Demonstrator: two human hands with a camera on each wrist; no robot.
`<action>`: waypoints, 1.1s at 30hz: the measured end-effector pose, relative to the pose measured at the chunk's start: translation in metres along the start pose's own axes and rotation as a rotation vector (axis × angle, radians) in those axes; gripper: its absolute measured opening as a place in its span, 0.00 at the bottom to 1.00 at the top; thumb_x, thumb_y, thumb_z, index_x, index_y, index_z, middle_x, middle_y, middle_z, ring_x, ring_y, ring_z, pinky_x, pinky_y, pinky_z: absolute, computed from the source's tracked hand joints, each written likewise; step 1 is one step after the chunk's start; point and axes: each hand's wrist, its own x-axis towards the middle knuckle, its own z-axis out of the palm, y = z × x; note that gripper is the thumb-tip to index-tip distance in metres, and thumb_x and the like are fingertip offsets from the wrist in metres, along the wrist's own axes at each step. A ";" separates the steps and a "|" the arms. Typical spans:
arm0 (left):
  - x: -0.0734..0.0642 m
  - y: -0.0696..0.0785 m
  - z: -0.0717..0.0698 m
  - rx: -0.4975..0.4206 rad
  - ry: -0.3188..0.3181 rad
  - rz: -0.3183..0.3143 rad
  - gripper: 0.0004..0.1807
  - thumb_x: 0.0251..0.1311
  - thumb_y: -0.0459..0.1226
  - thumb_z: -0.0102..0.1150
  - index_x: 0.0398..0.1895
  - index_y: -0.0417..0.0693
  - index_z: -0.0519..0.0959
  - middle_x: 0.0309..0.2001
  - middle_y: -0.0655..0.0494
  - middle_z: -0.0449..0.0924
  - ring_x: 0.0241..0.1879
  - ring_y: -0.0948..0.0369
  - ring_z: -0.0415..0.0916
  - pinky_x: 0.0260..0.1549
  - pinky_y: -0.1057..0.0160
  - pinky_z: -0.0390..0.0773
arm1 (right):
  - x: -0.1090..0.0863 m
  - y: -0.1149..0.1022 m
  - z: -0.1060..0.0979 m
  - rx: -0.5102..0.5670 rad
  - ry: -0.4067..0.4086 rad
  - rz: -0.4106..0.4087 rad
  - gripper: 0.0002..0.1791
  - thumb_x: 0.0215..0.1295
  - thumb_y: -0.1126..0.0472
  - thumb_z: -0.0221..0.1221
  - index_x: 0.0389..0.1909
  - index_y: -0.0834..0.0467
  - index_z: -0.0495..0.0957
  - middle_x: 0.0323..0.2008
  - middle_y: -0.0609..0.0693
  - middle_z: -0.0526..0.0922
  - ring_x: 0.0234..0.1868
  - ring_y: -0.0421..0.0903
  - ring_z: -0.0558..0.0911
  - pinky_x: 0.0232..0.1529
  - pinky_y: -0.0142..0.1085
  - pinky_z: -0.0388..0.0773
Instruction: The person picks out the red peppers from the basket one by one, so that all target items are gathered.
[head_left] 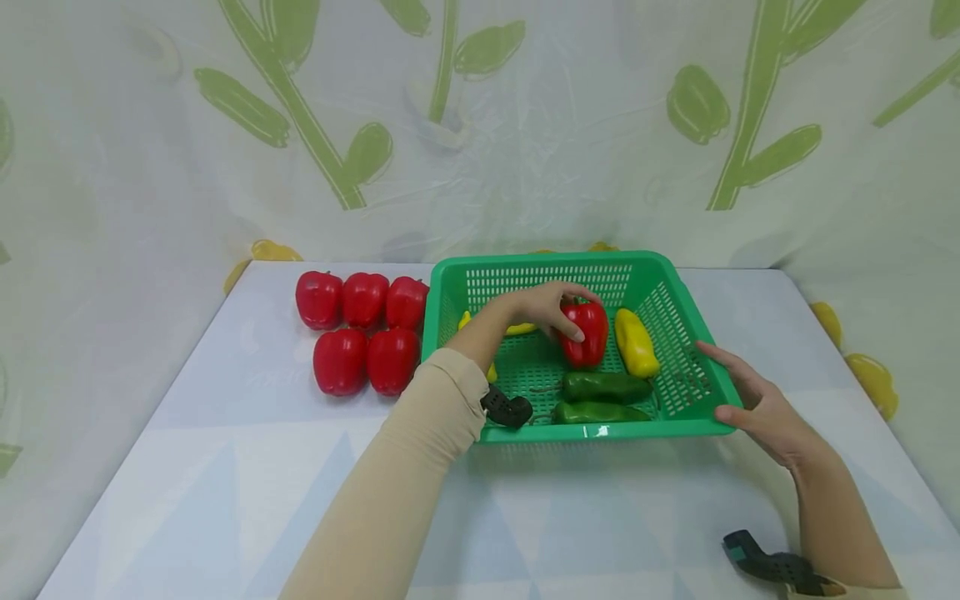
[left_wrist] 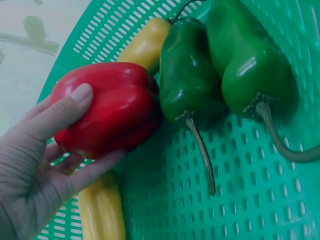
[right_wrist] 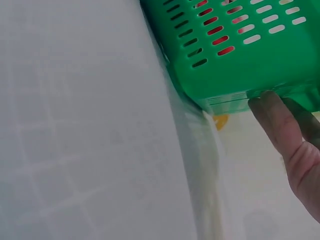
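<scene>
A red bell pepper [head_left: 590,335] is in the green plastic basket [head_left: 558,431]. My left hand [head_left: 545,307] grips it, the thumb on one side and the fingers round the other, as the left wrist view also shows. Beside it lie a yellow pepper [head_left: 636,343] and two long green peppers, one [head_left: 606,387] behind the other [head_left: 600,412]. More yellow peppers [head_left: 521,328] are partly hidden behind my left arm. My right hand [head_left: 761,408] holds the basket's right rim, with the thumb near the front corner; in the right wrist view its fingers [right_wrist: 280,122] touch the rim.
Several red bell peppers [head_left: 341,362] stand in two rows on the table [head_left: 247,492], close to the basket's left side. A pale curtain [head_left: 570,167] with green leaf prints hangs behind the table. Dark straps [head_left: 772,567] sit on both wrists.
</scene>
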 end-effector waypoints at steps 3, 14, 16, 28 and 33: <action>-0.002 0.003 -0.002 -0.001 0.004 0.000 0.35 0.53 0.32 0.66 0.66 0.53 0.66 0.59 0.46 0.66 0.55 0.53 0.68 0.40 0.59 0.82 | -0.001 -0.002 -0.001 -0.028 0.000 -0.001 0.37 0.68 0.60 0.54 0.74 0.44 0.50 0.72 0.47 0.47 0.56 0.32 0.66 0.46 0.23 0.73; -0.014 0.017 -0.013 -0.018 -0.013 -0.071 0.34 0.53 0.33 0.66 0.65 0.56 0.69 0.62 0.49 0.65 0.57 0.55 0.65 0.40 0.59 0.82 | -0.001 -0.001 -0.002 -0.036 -0.011 -0.037 0.37 0.67 0.60 0.55 0.74 0.45 0.49 0.73 0.47 0.45 0.57 0.33 0.63 0.47 0.21 0.72; -0.018 0.018 -0.016 -0.025 -0.017 -0.076 0.34 0.54 0.33 0.66 0.66 0.56 0.68 0.62 0.50 0.65 0.58 0.55 0.65 0.41 0.58 0.82 | -0.001 -0.001 -0.002 -0.041 -0.006 -0.027 0.37 0.68 0.59 0.54 0.74 0.44 0.49 0.73 0.47 0.45 0.57 0.33 0.63 0.47 0.22 0.72; -0.050 0.020 -0.035 -0.098 -0.066 -0.069 0.34 0.56 0.31 0.64 0.67 0.55 0.67 0.61 0.52 0.67 0.59 0.53 0.66 0.45 0.52 0.80 | -0.001 -0.001 0.000 -0.055 0.005 0.011 0.37 0.68 0.57 0.54 0.74 0.42 0.49 0.74 0.53 0.43 0.56 0.34 0.64 0.46 0.23 0.73; -0.060 0.020 -0.041 -0.145 -0.081 -0.047 0.33 0.56 0.30 0.62 0.66 0.53 0.67 0.61 0.51 0.66 0.60 0.52 0.65 0.45 0.52 0.80 | -0.001 0.000 0.000 -0.058 0.009 0.008 0.37 0.68 0.57 0.55 0.74 0.42 0.49 0.74 0.51 0.44 0.55 0.33 0.65 0.46 0.23 0.74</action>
